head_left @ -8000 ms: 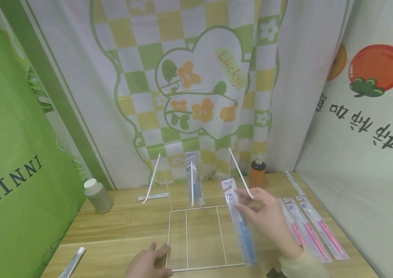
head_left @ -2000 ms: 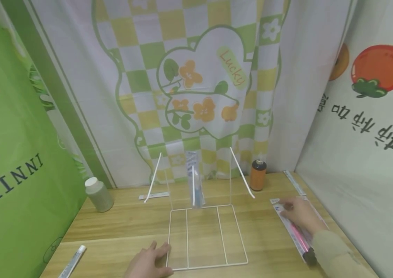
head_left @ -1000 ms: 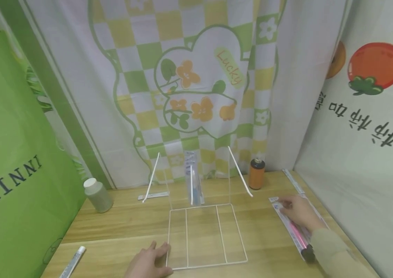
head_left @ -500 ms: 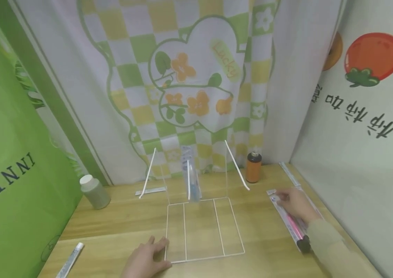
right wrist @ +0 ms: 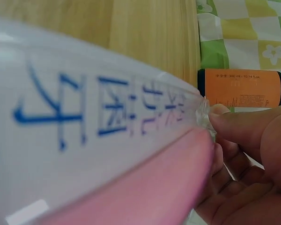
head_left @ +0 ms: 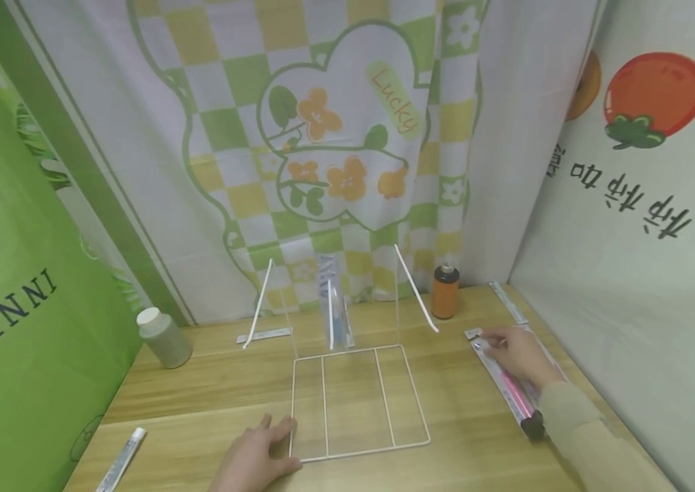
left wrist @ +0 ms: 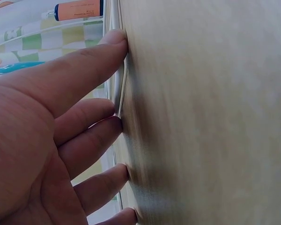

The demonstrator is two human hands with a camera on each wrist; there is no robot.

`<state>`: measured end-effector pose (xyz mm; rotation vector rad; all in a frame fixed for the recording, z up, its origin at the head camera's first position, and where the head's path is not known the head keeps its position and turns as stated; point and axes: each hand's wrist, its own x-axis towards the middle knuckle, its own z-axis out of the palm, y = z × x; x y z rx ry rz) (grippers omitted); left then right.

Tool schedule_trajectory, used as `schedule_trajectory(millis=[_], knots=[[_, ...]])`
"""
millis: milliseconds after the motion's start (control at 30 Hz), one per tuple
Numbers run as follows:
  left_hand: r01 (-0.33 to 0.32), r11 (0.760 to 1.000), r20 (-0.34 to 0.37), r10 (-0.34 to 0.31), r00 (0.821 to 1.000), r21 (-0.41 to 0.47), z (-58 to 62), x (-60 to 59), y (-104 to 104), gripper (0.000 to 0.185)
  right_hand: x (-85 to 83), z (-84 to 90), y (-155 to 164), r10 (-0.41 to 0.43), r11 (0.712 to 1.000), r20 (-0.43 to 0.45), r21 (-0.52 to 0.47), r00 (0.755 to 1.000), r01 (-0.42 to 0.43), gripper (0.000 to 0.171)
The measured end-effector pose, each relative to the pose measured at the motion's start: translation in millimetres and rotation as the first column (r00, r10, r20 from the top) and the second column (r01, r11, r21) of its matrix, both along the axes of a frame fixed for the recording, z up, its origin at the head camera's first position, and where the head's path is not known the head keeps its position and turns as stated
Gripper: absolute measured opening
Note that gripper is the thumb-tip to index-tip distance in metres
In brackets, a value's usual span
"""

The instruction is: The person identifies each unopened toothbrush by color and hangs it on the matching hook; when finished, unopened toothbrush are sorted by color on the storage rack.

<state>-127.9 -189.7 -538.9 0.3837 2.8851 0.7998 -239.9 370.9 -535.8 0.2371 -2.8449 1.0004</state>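
Observation:
My right hand (head_left: 514,350) pinches the far end of a pink toothbrush pack (head_left: 510,384) on the right of the wooden table (head_left: 212,383). In the right wrist view, thumb and fingers (right wrist: 253,129) hold the edge of that pack (right wrist: 98,140), which has blue print. My left hand (head_left: 257,456) lies flat at the front left corner of a white wire rack (head_left: 356,400). Its straight fingers (left wrist: 84,70) touch the rack's wire (left wrist: 118,89). A blue toothbrush pack (head_left: 335,309) hangs on the rack's middle hook.
An orange bottle (head_left: 445,292) (right wrist: 241,87) stands behind the rack on the right, and a grey-green bottle (head_left: 161,337) at the left. Flat strips lie at the front left (head_left: 121,459), back left (head_left: 264,335) and back right (head_left: 507,303). Cloth backdrops enclose the table.
Eight seconds ago my right hand held a blue pack by the rack; it has since gone to the pink pack on the right and stayed there. The left hand has not moved.

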Motion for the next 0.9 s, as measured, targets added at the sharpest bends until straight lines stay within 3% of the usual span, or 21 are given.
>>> schedule_trajectory(millis=[300,600,900], knots=[[-0.008,1.000,0.005,0.008,1.000,-0.005,2.4,-0.3,1,0.078,-3.9,4.4,0,-0.004,1.000,-0.026,0.000,1.000,0.004,0.042],[-0.022,1.000,-0.006,0.022,1.000,-0.012,1.8,-1.2,0,0.077,-1.7,19.6,-4,-0.024,0.998,0.085,-0.062,0.996,0.029,0.045],[-0.005,1.000,-0.007,0.005,1.000,-0.005,-0.5,1.9,0,0.078,13.1,43.9,-23,-0.013,0.995,-0.010,-0.095,1.000,0.012,0.045]])
